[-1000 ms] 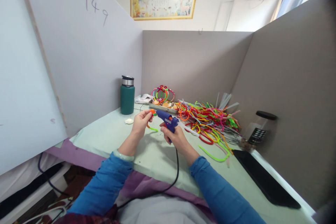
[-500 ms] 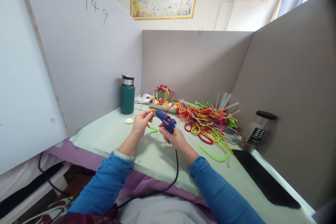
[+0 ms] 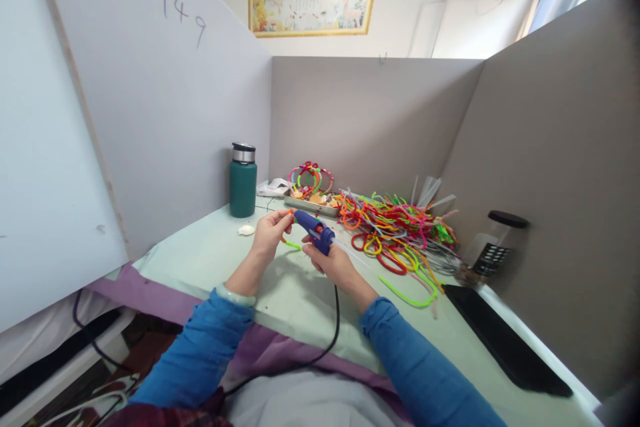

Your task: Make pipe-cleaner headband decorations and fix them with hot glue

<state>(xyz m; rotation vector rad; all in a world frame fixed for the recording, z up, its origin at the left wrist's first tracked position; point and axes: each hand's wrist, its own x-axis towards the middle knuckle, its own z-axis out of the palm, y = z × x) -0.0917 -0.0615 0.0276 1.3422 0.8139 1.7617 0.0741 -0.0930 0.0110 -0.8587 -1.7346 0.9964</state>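
Note:
My right hand (image 3: 333, 263) is wrapped round a blue glue gun (image 3: 313, 229), with a clear glue stick (image 3: 353, 253) poking from its back end and a black cord hanging below. The gun's nozzle points left, at the fingertips of my left hand (image 3: 271, 233). Those fingers pinch a pipe cleaner, mostly hidden by the hand; a green and orange length of it (image 3: 291, 244) shows beneath. Whether the nozzle touches the pipe cleaner, I cannot tell. A small white piece (image 3: 246, 230) lies on the table left of my left hand.
A heap of coloured pipe cleaners (image 3: 395, 220) spreads across the right back. Behind my hands stands a metal tray (image 3: 320, 209) with pipe-cleaner rings. A green bottle (image 3: 243, 180) is at left; a lidded jar (image 3: 495, 247) and a flat black object (image 3: 505, 340) are at right. Grey partitions surround the table.
Almost nothing differs. The glue gun has shifted very slightly, and both hands keep their holds.

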